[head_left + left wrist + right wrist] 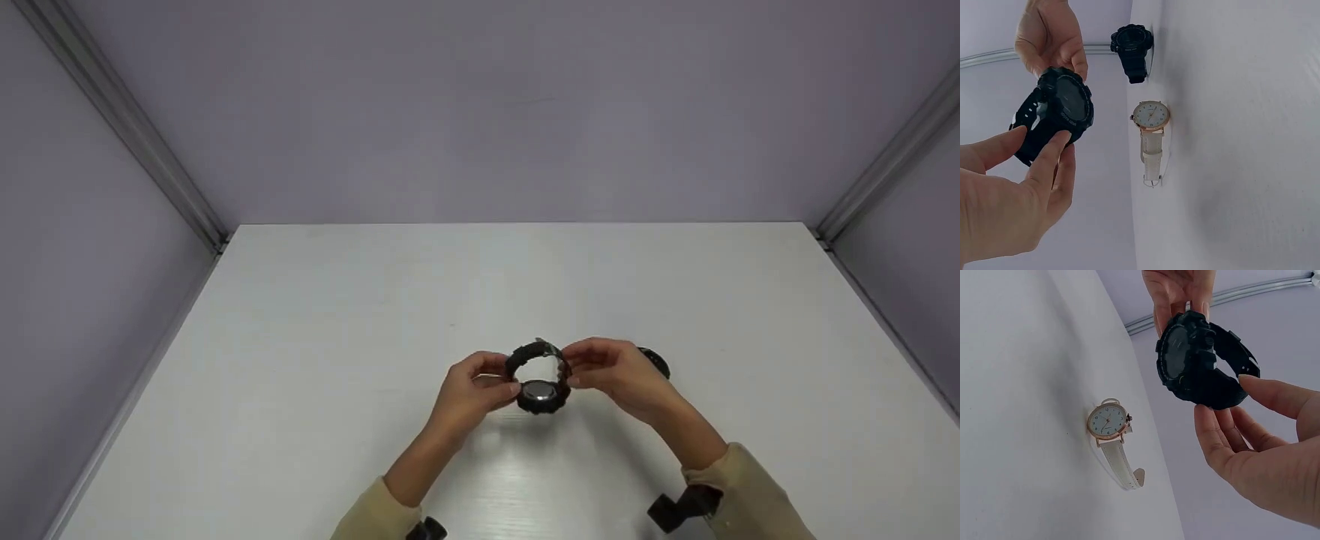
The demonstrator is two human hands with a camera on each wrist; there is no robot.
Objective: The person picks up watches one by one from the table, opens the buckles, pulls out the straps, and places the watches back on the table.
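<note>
The black watch (538, 377) is held above the white table (300, 360), pinched between the left hand (471, 391) and the right hand (609, 370) — fingertips on case and strap. A light, even pinch seems best, with the dial kept clear of smudging thumbs.

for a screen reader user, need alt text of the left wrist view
Two hands hold a black watch in the air, the left hand below, the right hand above. On the white table beside them lie a white-strapped watch and another black watch.
</note>
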